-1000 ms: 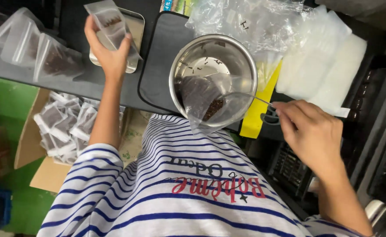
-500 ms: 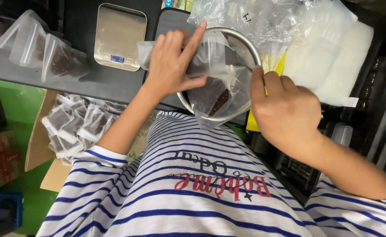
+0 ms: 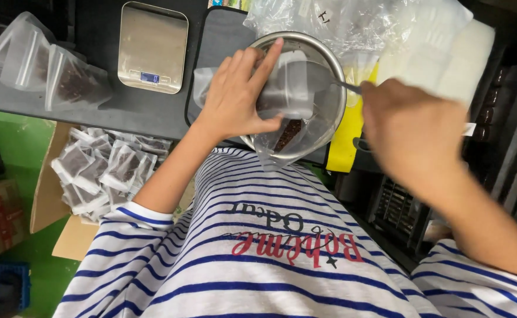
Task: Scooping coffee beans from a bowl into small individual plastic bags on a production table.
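Beyond my fingertips runs 1 dark counter [image 3: 123,112], and 1 black mat [image 3: 223,41] lies on it under my left fingers. Left of them, down off the counter edge, stands 1 cardboard box [image 3: 49,194] heaped with small filled pouches; I cannot count those. Past my right fingers lies 1 stack of empty clear bags [image 3: 441,41]. Directly under both sets of fingers sits 1 steel bowl [image 3: 329,70] with dark granules inside. Left of my left fingers rests 1 flat kitchen scale [image 3: 152,44], and further left stand 3 filled pouches [image 3: 40,65].

My left hand [image 3: 235,100] holds 1 clear bag [image 3: 282,100] over the bowl, thumb against its near side, fingers spread flat along its top, index finger reaching the far rim. My right hand [image 3: 411,129] is blurred; its fingers are curled around the thin metal handle of 1 scoop [image 3: 346,86], whose end dips into the bowl.

Against 0.5 s ago, my right hand has drawn away from the bowl toward my right side, uncovering the handle, while my left hand has kept its pinch on the bag in nearly the same spot.
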